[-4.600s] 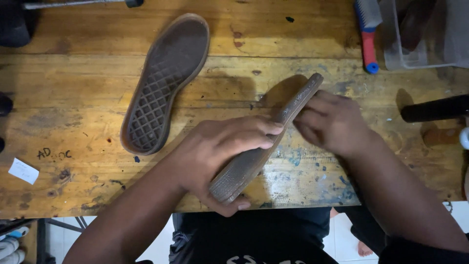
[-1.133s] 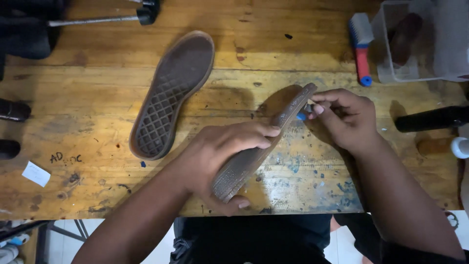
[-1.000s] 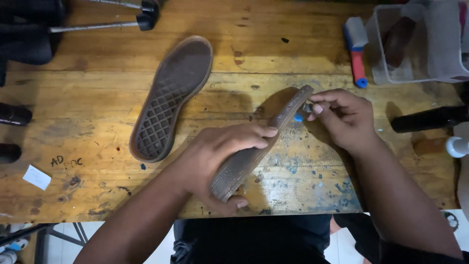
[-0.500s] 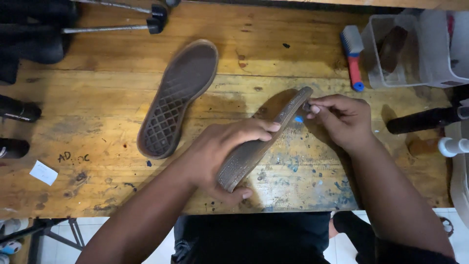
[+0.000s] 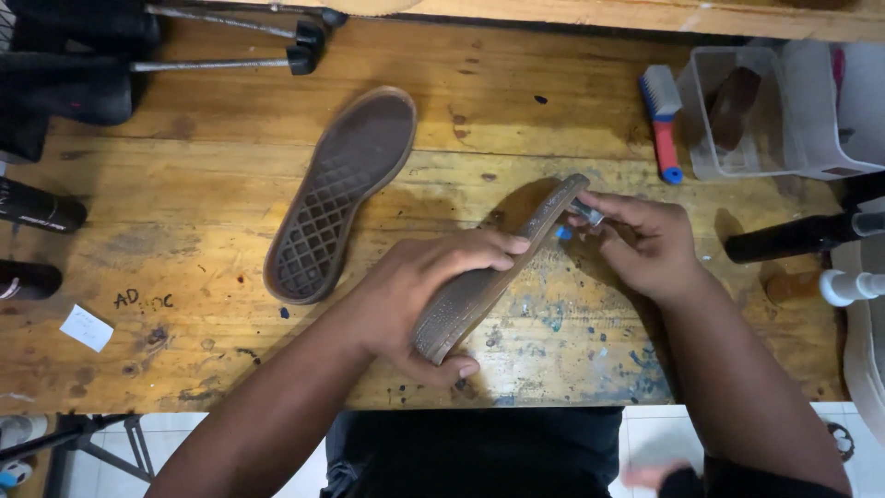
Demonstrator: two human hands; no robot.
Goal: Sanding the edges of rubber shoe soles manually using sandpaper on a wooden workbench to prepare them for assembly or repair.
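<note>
My left hand [image 5: 419, 295] grips a brown rubber shoe sole [image 5: 470, 300] on its edge, tilted above the wooden workbench [image 5: 184, 277]. My right hand [image 5: 650, 244] is at the sole's far tip and pinches a small tool with a metal tip and a blue part [image 5: 579, 218] against the sole's rim. A second brown sole [image 5: 341, 194] lies flat on the bench to the left, tread side up, apart from both hands.
A blue and red brush [image 5: 662, 120] lies at the back right beside a clear plastic tub [image 5: 737, 115]. Dark bottles [image 5: 793, 240] stand at the right edge, more dark cylinders [image 5: 37, 212] at the left. Metal rods [image 5: 230, 65] lie at the back left. A paper scrap [image 5: 88, 327] lies front left.
My right hand has shifted from cupping the sole's tip to pinching the small tool against it. The left hand's grip on the sole is unchanged; the camera view drifted slightly.
</note>
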